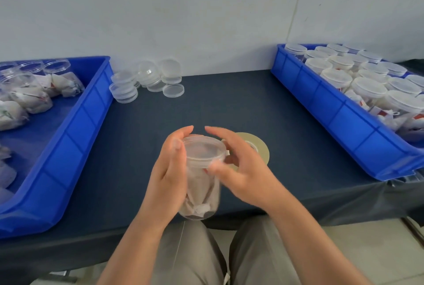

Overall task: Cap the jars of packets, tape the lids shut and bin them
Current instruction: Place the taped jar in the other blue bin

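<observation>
Aloft, jar (202, 184) between left hand (169, 177), right hand (243, 170)

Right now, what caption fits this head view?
Left hand grips capped jar, right hand at its lid, tape roll behind.

From my screen the jar (199, 184) reads as clear, smooth plastic, its lid (204, 150) slightly cloudy plastic, and the packets (198, 203) inside as crumpled pale paper. The tape roll (260, 147) looks glossy and yellowish. The surface (229, 106) wears dark matt cloth. The left bin (75, 128) and right bin (332, 106) are shiny blue plastic, and the loose lids (146, 78) far back are clear plastic.
</observation>
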### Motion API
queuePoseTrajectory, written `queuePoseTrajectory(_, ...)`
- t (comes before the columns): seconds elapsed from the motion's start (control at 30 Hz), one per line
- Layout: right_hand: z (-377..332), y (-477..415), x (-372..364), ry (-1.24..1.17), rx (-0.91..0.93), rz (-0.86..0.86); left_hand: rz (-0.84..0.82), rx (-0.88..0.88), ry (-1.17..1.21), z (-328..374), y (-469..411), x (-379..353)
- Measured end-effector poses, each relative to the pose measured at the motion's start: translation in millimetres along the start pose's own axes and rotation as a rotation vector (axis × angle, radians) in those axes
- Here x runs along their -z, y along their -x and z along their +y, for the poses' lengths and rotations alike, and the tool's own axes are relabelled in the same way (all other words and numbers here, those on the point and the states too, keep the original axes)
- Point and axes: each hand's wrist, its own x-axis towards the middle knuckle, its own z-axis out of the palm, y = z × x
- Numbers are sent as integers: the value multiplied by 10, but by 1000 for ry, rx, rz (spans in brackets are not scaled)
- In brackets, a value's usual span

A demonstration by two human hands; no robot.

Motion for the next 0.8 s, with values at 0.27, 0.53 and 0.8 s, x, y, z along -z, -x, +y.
queuePoseTrajectory(0.27,-303,-13,474,522,6,-30,-32,15,354,-91,-60,-82)
queuePoseTrajectory(0.53,-588,58,2263,833,-127,658,55,3,360,-192,-155,128)
queuePoseTrajectory(0.8,-214,68,3542,955,-521,595,99,46,275,-427,-152,225)
